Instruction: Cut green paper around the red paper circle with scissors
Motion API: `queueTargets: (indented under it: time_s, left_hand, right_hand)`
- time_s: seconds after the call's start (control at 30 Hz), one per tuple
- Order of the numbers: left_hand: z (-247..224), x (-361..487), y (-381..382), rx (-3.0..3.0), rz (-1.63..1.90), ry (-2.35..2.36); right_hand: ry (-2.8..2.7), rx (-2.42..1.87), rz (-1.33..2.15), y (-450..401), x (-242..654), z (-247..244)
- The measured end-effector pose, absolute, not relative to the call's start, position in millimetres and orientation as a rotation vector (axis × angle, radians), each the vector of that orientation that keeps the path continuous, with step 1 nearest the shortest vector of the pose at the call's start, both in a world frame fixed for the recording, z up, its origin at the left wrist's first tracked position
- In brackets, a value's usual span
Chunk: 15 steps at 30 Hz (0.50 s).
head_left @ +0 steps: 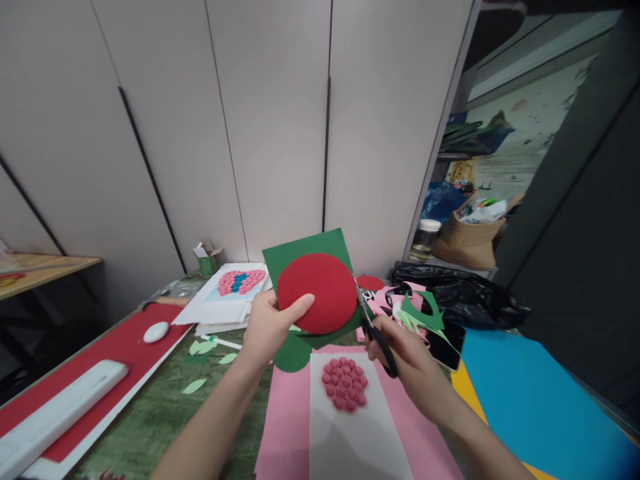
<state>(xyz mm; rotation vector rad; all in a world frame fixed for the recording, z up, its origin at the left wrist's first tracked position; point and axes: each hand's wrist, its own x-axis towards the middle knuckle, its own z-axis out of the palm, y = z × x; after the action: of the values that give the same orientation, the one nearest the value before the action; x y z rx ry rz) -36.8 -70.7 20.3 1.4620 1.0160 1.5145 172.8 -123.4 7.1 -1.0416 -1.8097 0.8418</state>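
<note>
My left hand (270,327) pinches a red paper oval (323,293) against a green sheet (310,244), thumb on the front of the red paper. Black-handled scissors (383,343) are in my right hand (407,357), their blades pointing up at the right edge of the red and green papers. Below the hands lies a white sheet (350,440) bearing a cluster of dark pink rolled pieces (345,383), on top of pink paper (287,427). A dark green rounded cutout (293,353) sits just under my left hand's papers.
Paper scraps (423,310), a black phone (445,347) and a black plastic bag (460,293) lie at right, with blue sheets (540,393) nearer. At left are small leaf cutouts (194,386), a pink-and-blue picture (240,283), a white oval object (156,332) and a long white device (65,407).
</note>
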Motion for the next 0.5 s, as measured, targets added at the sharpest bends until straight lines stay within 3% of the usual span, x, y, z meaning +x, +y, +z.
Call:
queueTargets:
  time_s: [0.5]
  left_hand:
    - [15.0, -30.7, -67.2, 1.374, 1.613, 0.874]
  right_hand:
    - [-1.774, -1.012, 0.897, -123.0, 172.3, 7.4]
